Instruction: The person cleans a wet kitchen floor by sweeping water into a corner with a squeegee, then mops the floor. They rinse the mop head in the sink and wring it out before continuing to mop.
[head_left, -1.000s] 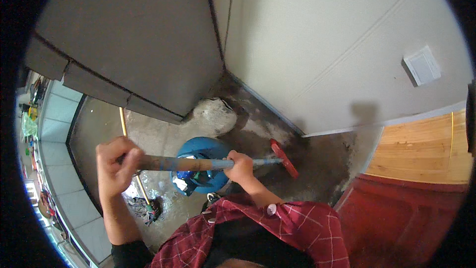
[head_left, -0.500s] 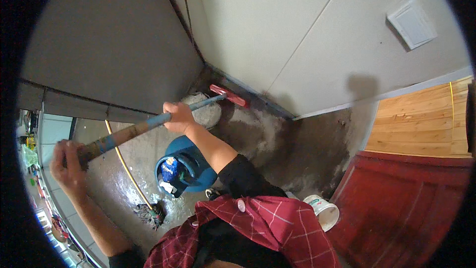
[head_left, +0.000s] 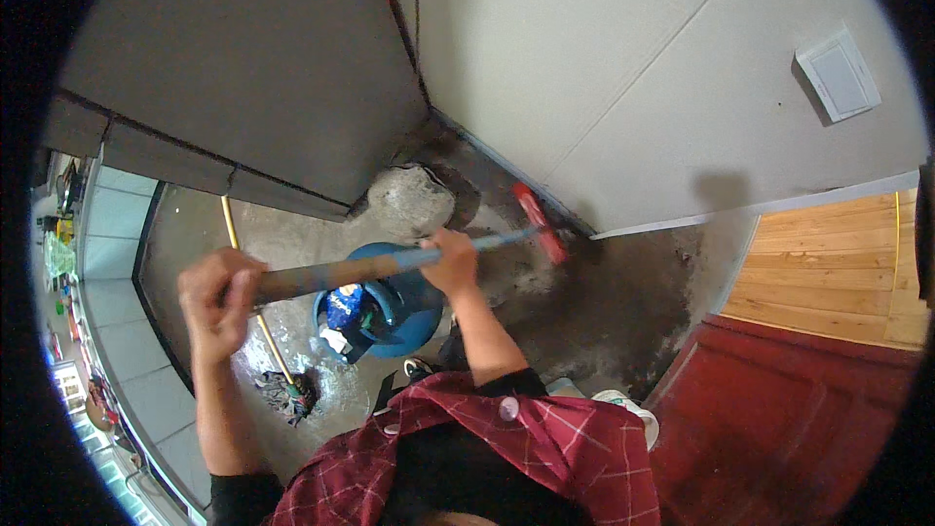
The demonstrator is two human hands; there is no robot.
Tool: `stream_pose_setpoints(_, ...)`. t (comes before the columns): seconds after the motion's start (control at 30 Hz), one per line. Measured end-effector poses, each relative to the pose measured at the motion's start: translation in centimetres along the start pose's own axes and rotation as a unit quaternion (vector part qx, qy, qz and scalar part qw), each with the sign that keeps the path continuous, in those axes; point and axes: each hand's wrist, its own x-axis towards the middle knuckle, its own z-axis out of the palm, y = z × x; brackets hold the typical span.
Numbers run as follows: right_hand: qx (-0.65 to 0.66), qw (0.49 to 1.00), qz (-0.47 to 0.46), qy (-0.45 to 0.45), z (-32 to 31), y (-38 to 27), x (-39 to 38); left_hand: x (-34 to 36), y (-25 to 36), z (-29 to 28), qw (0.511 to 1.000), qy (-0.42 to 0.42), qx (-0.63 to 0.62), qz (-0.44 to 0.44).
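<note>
My left hand (head_left: 222, 302) is closed round the rear end of a long-handled floor brush (head_left: 326, 279) with a worn brown and blue pole. Farther along the pole, my right hand (head_left: 453, 261) grips its light-blue part. The red brush head (head_left: 541, 224), slightly blurred, is low at the foot of the pale wall, over dark, wet floor; its bristles or blade cannot be made out. Under the pole stands a blue bin (head_left: 424, 317) holding a dark-blue packet (head_left: 344, 306) and some white scraps.
A rough grey stone-like lump (head_left: 411, 200) lies near the corner by the dark panel (head_left: 253, 58). A mop (head_left: 284, 395) with a yellow pole rests on the wet floor at left. To the right are a dark-red door (head_left: 799, 409), wooden boards (head_left: 828, 258) and a white bucket (head_left: 633, 409).
The brush head has moved right along the base of the wall, away from the corner. Both my hands have shifted right with the pole, still holding it. The view has moved slightly.
</note>
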Motion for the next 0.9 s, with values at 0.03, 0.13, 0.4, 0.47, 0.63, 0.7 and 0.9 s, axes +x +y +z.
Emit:
stream_pose_setpoints(0.03,-0.008,1.0,0.016,-0.005,-0.5,0.7,-1.5,-1.4,-1.2,0.9,0.997,-0.016,-0.069,-0.015)
stream_pose_setpoints(0.13,-0.098,0.991,0.053,-0.071,-3.2,2.6,-5.9,-4.1,-2.0,4.0,0.991,-0.054,-0.118,0.019)
stream_pose_setpoints(0.4,-0.185,0.974,0.105,-0.081,-8.3,3.1,-15.4,-9.4,-2.6,7.3,0.978,-0.097,-0.182,-0.028)
stream_pose_setpoints(0.47,-0.2,0.969,0.114,-0.086,-9.3,1.5,-15.6,-10.6,-2.1,6.0,0.983,-0.076,-0.167,-0.027)
stream_pose_setpoints(0.63,-0.124,0.989,0.041,-0.07,-6.9,-5.0,-11.7,-13.4,-0.8,-2.0,0.997,0.039,-0.054,-0.04)
stream_pose_setpoints(0.7,-0.023,0.995,-0.078,-0.05,-4.5,-8.0,-9.1,-15.7,0.6,-6.5,0.994,0.091,0.022,-0.063)
stream_pose_setpoints(0.9,0.139,0.982,-0.017,-0.127,4.9,-6.7,-5.5,-16.1,1.5,-7.5,0.991,0.09,0.094,-0.035)
